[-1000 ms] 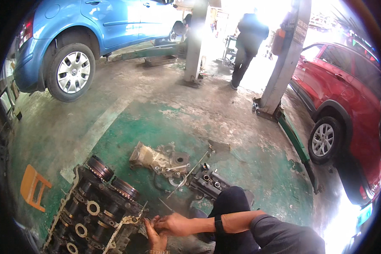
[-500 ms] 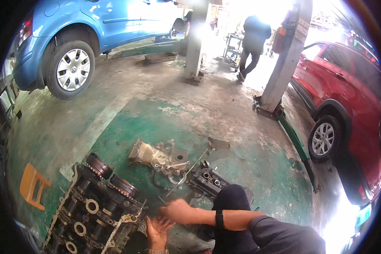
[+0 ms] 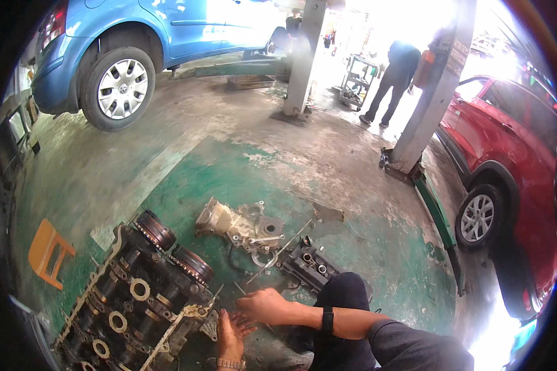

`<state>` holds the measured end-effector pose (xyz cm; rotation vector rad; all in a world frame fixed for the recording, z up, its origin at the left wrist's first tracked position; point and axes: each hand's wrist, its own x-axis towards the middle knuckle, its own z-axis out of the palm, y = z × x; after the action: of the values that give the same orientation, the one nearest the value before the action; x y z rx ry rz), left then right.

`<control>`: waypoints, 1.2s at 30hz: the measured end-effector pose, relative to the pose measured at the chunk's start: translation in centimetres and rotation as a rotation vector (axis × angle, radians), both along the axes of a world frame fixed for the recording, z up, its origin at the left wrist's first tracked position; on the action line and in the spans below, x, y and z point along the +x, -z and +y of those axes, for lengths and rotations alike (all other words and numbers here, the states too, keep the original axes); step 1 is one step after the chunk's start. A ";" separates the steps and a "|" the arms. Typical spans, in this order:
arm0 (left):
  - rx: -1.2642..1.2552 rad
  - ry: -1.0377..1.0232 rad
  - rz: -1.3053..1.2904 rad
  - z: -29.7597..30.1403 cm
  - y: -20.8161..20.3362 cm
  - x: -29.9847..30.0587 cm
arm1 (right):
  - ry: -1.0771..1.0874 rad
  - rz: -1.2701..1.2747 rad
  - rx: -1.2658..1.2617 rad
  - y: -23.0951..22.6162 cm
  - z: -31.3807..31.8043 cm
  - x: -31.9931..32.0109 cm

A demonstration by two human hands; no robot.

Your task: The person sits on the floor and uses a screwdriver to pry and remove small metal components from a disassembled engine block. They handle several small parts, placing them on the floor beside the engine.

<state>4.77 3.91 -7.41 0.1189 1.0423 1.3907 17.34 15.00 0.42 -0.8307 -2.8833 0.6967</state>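
My left hand is raised palm up beside the engine, a metal-banded watch on its wrist, fingers apart with nothing visible in them. Just right of it my right hand, with a black wristband, is closed, its fingertips close to the left hand's. A thin grey rod shows at the right fingers; I cannot tell whether it is held. At the lower left stands the dark, oily engine, uncovered on top, with two toothed camshaft sprockets at its far end and pale round openings along its middle.
On the green floor lie a metal timing cover with a wrench on it, a long thin bar and a black valve cover. An orange stool is left. Lift posts, a blue car, a red car, a trolley and another person are beyond.
The view has shifted a little, so the cars and floor parts sit differently. My hands stay close together beside the engine. The far person has changed stance near the post.
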 end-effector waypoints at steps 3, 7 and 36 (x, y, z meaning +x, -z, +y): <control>0.030 0.036 -0.017 0.0 0.5 -0.1 | -0.024 -0.032 -0.031 -0.2 -0.2 0.0; 0.015 0.040 -0.024 0.0 0.8 -0.1 | -0.042 -0.058 -0.047 -0.2 -0.2 0.0; 0.014 0.091 0.063 0.1 -0.1 -0.2 | -0.076 0.008 -0.052 1.3 -0.5 -0.3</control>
<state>4.61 4.04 -7.26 0.2199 1.0666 1.3192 17.08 14.47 -0.93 -0.7249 -2.9152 0.7829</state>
